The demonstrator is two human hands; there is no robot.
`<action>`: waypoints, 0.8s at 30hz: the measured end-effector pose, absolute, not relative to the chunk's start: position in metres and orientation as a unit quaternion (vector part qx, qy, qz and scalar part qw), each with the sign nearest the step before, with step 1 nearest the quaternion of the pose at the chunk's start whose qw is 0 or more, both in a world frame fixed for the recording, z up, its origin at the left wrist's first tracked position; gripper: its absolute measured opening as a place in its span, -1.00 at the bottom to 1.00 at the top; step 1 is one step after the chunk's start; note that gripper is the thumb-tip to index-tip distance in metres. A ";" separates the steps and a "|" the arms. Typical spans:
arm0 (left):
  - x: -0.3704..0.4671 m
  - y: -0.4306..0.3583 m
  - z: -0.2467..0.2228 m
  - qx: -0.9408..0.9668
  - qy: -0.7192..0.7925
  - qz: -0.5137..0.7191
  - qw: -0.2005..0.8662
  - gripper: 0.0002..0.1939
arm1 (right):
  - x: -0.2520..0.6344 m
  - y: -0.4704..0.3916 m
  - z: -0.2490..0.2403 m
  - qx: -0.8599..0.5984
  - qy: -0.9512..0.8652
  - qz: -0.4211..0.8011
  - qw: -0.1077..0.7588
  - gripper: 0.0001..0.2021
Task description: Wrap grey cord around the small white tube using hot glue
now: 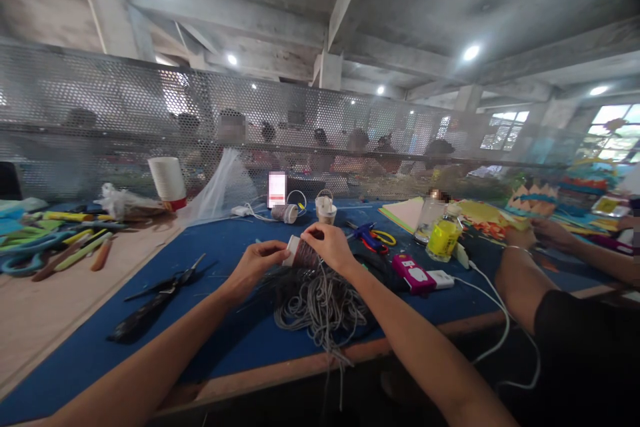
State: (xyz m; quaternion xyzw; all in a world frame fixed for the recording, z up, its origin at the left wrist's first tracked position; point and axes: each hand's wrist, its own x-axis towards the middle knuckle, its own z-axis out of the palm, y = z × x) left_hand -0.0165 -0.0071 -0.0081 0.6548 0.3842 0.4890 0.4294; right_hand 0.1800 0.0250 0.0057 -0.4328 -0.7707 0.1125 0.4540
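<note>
Cup point(303, 256) is pinched at its white end by the left hand point(256, 264), right hand point(331, 247) beside its wound side curled nearly closed, hold unclear, grey cord point(320, 307) heaped below.

Left grip point(259, 261) pinches near right grip point(330, 245), forearms point(163, 340) converging.

Covered, cropped, blurred
The right hand point(327, 245) hides part of the yarn-wrapped item point(305, 258); a co-worker's black sleeve point(583, 340) is cut by the picture's edge; people point(233, 125) behind the perforated screen point(125, 103) are blurred.
</note>
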 end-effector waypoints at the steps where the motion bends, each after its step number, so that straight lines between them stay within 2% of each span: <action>1: -0.017 -0.007 -0.009 0.649 0.384 0.494 0.433 -0.82 | 0.181 0.025 0.006 -0.434 -0.767 0.115 0.458 -0.78; 5: -0.018 -0.003 -0.010 0.616 0.373 0.519 0.461 -0.81 | 0.184 0.026 0.006 -0.453 -0.752 0.119 0.463 -0.64; 10: -0.019 0.000 -0.011 0.582 0.377 0.544 0.472 -0.78 | 0.187 0.029 0.001 -0.492 -0.752 0.143 0.416 -0.54; 14: -0.018 0.001 -0.011 0.565 0.384 0.555 0.476 -0.75 | 0.186 0.030 -0.003 -0.461 -0.764 0.176 0.415 -0.56; 24: -0.019 0.000 -0.008 0.546 0.381 0.560 0.494 -0.74 | 0.183 0.021 0.002 -0.425 -0.768 0.161 0.451 -0.64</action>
